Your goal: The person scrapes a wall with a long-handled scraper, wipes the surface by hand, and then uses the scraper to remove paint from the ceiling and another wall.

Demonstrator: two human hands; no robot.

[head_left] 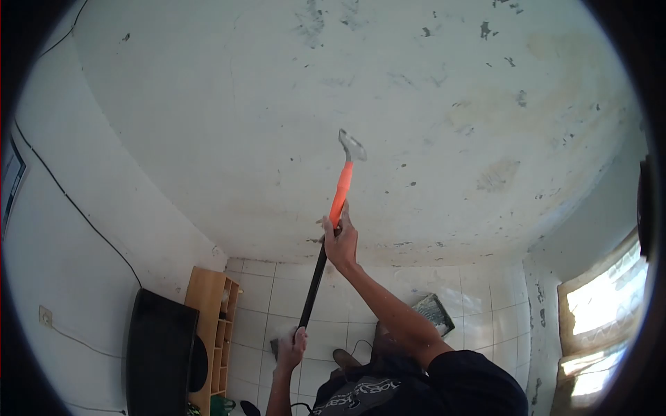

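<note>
A long black pole (315, 284) slants up toward the wall, topped by an orange handle (340, 191) and a small silver-grey head (353, 146). My right hand (340, 243) is closed where the orange handle meets the black pole, one finger stretched along the orange. Lower down, my left hand (297, 344) is wrapped round the pole near its bottom end. The head overlaps the pale, patchy wall (229, 152) in this view. Blurred grey matter shows just left of my left hand.
On the tiled floor (485, 333) to my right lies a paint-smeared tray (433, 313). A wooden shelf unit (218, 333) and a black television (159, 353) stand at the left. A curtained window (603, 312) is at the right. Dark cable (69, 197) runs along the left wall.
</note>
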